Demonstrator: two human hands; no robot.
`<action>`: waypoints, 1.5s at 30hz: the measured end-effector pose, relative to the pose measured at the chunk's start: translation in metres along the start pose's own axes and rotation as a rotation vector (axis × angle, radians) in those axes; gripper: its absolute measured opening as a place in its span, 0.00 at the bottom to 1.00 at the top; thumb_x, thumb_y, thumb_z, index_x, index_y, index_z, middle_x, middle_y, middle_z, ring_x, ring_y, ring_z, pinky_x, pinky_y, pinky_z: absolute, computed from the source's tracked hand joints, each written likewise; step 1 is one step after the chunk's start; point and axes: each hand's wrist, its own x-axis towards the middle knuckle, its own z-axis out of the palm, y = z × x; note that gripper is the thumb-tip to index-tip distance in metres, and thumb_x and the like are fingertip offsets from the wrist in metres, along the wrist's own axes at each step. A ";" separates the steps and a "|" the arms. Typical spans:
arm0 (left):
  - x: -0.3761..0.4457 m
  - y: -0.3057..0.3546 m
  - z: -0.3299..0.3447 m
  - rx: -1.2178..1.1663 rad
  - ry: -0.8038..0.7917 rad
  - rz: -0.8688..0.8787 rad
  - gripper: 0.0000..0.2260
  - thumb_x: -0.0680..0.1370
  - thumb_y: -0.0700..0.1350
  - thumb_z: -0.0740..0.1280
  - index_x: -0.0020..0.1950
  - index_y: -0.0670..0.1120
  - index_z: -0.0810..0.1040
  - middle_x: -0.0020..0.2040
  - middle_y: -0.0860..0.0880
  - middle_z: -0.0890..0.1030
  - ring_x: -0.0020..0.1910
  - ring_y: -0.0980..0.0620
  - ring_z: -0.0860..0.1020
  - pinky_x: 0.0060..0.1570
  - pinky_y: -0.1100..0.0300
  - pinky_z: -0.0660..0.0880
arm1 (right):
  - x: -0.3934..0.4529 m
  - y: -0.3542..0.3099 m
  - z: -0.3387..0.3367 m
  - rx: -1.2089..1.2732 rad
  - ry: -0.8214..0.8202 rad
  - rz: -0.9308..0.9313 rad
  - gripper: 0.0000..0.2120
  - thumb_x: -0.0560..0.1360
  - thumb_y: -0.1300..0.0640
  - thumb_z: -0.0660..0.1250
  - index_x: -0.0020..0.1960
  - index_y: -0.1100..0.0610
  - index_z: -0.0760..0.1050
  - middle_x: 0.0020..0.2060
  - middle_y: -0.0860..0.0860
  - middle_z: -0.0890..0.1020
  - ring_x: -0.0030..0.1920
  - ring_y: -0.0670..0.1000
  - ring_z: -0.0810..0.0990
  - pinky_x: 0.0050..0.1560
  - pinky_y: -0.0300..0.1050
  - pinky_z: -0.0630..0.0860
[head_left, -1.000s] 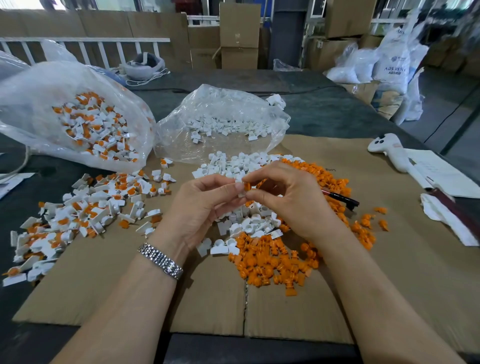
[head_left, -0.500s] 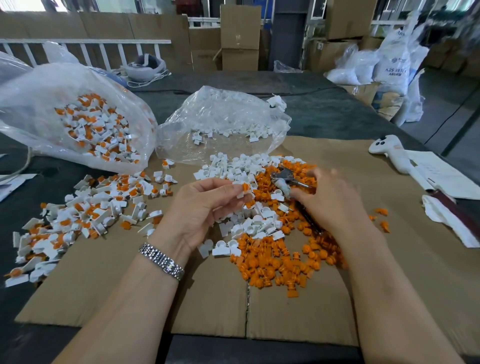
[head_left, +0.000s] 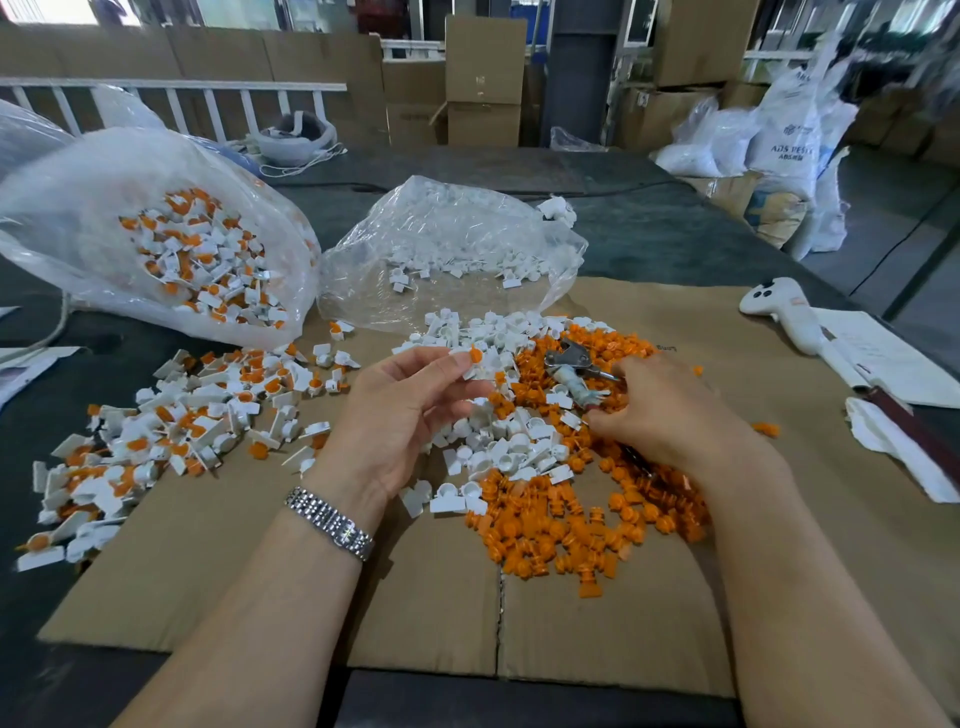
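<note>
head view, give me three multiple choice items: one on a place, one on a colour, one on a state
1. Where do the pliers lie? A in a bag; B on the paper; C on the loose parts pile.
2. The small piece in the left hand has a plug coloured: A orange; B blue; C green.
3. The left hand is: A flat on cardboard; B pinching the small piece; C gripping pliers.
Answers: C, the tool rests among orange and white parts; A, an orange disc shows at the fingertips; B, thumb and fingers close on it.

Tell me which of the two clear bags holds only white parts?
The smaller middle bag, behind the loose white pile; the larger left bag holds white parts mixed with orange ones.
</note>
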 end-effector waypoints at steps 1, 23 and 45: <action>0.000 0.000 0.000 -0.003 0.004 0.005 0.04 0.69 0.39 0.77 0.37 0.47 0.88 0.45 0.42 0.87 0.43 0.45 0.87 0.32 0.64 0.80 | 0.000 -0.004 0.001 -0.034 0.021 -0.003 0.22 0.73 0.39 0.70 0.56 0.55 0.74 0.55 0.55 0.76 0.57 0.57 0.75 0.60 0.59 0.74; -0.003 0.005 -0.001 -0.039 0.026 0.112 0.07 0.71 0.40 0.75 0.47 0.42 0.82 0.43 0.46 0.87 0.41 0.51 0.86 0.37 0.65 0.80 | -0.047 -0.052 -0.049 0.492 -0.332 -0.247 0.18 0.84 0.46 0.59 0.52 0.60 0.78 0.48 0.57 0.85 0.53 0.60 0.83 0.52 0.56 0.78; -0.003 0.005 -0.002 0.028 0.029 0.136 0.08 0.72 0.38 0.75 0.48 0.38 0.80 0.38 0.45 0.84 0.36 0.50 0.85 0.37 0.64 0.81 | -0.047 -0.053 -0.043 0.437 -0.319 -0.306 0.17 0.84 0.45 0.58 0.48 0.56 0.77 0.42 0.51 0.85 0.37 0.40 0.82 0.39 0.38 0.73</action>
